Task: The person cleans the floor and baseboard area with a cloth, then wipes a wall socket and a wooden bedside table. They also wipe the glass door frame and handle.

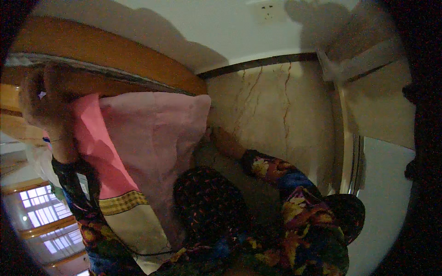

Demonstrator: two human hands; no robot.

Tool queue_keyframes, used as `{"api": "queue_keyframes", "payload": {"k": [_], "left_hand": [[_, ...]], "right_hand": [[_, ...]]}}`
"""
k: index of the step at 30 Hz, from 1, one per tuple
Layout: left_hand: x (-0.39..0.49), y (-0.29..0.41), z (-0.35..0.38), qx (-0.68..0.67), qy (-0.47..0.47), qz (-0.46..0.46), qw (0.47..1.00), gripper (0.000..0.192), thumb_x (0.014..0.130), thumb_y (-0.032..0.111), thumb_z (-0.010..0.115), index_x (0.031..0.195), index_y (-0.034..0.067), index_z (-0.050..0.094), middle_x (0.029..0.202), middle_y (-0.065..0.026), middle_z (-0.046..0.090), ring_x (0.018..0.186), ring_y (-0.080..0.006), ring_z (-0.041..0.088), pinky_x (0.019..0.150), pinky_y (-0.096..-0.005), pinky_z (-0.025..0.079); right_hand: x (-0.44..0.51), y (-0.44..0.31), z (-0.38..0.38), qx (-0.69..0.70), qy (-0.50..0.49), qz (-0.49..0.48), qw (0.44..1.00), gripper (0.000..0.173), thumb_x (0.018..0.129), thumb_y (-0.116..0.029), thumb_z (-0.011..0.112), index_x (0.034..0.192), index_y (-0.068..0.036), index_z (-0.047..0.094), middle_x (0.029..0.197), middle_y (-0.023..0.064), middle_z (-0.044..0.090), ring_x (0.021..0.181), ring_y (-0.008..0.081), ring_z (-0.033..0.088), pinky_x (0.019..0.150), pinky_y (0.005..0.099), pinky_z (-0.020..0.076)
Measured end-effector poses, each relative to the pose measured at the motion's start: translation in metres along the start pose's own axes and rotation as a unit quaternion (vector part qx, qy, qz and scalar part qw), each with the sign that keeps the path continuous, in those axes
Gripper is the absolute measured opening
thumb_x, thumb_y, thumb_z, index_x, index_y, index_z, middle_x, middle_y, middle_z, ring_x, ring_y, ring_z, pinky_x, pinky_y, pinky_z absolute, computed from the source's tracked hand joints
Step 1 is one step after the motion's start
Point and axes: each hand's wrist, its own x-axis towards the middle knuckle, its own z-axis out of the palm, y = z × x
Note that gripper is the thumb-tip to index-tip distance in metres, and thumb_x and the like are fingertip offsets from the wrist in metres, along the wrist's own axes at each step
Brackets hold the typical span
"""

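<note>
A pale pink cloth [152, 134] spreads before me, with a brighter pink strip [98, 145] along its left side. Below that strip come a yellow checked band [122, 203] and a cream section [141, 227]. My left hand [48, 107] is raised at the far left, beside the bright pink part; it is blurred, and its grip is unclear. Low at the cloth's right edge is my right hand [224, 140], dim and partly in shadow. Whether its fingers pinch the cloth cannot be seen. Both arms wear multicoloured patterned sleeves.
A brown wooden panel [114, 48] runs behind the cloth. Beige marbled tile [266, 103] with brown veins meets a dark skirting strip [262, 63] and a white wall with a socket [267, 13]. My dark-clad knee [209, 203] is in front. Bright windows [48, 207] show lower left.
</note>
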Motion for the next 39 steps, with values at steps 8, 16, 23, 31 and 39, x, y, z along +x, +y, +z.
{"api": "queue_keyframes", "payload": {"k": [8, 16, 23, 31, 39], "left_hand": [[-0.002, -0.015, 0.004, 0.042, 0.009, -0.011, 0.999, 0.017, 0.081, 0.026, 0.079, 0.084, 0.010, 0.072, 0.080, -0.0019, 0.069, 0.068, -0.0163, 0.060, 0.061, -0.0322, 0.049], [0.013, -0.009, -0.007, -0.029, 0.018, 0.017, 0.999, 0.013, 0.081, 0.021, 0.079, 0.080, 0.011, 0.071, 0.077, -0.0007, 0.068, 0.066, -0.0159, 0.059, 0.059, -0.0310, 0.047], [0.016, 0.002, -0.009, -0.029, 0.018, 0.020, 0.999, 0.013, 0.081, 0.018, 0.078, 0.079, 0.009, 0.069, 0.075, -0.0019, 0.067, 0.065, -0.0166, 0.058, 0.059, -0.0320, 0.046], [0.011, 0.014, 0.000, 0.002, -0.008, -0.016, 1.000, 0.014, 0.080, 0.019, 0.078, 0.077, 0.010, 0.068, 0.073, -0.0022, 0.066, 0.063, -0.0177, 0.057, 0.062, -0.0342, 0.046], [0.011, 0.004, 0.002, 0.010, 0.010, 0.019, 1.000, 0.013, 0.081, 0.019, 0.078, 0.077, 0.010, 0.070, 0.074, -0.0019, 0.068, 0.065, -0.0168, 0.059, 0.061, -0.0325, 0.045]], "right_hand": [[0.007, -0.024, 0.028, -0.039, 0.080, -0.146, 0.985, 0.049, 0.088, -0.013, 0.055, 0.136, -0.004, 0.047, 0.130, 0.0196, 0.049, 0.119, 0.0405, 0.046, 0.098, 0.0466, 0.0444], [0.025, -0.071, 0.014, -0.029, 0.098, -0.147, 0.984, 0.049, 0.088, -0.013, 0.055, 0.136, -0.005, 0.048, 0.131, 0.0191, 0.049, 0.119, 0.0401, 0.046, 0.098, 0.0468, 0.0439], [0.031, -0.067, 0.009, -0.030, 0.121, -0.130, 0.984, 0.049, 0.088, -0.012, 0.055, 0.136, -0.006, 0.048, 0.131, 0.0187, 0.049, 0.119, 0.0397, 0.046, 0.098, 0.0469, 0.0436], [0.018, -0.033, 0.002, -0.031, 0.125, -0.099, 0.987, 0.049, 0.088, -0.012, 0.055, 0.136, -0.007, 0.048, 0.132, 0.0182, 0.049, 0.119, 0.0393, 0.046, 0.098, 0.0471, 0.0431], [0.017, -0.032, -0.013, -0.022, 0.163, -0.069, 0.984, 0.048, 0.088, -0.012, 0.055, 0.136, -0.008, 0.049, 0.133, 0.0177, 0.049, 0.119, 0.0388, 0.047, 0.099, 0.0473, 0.0427]]}}
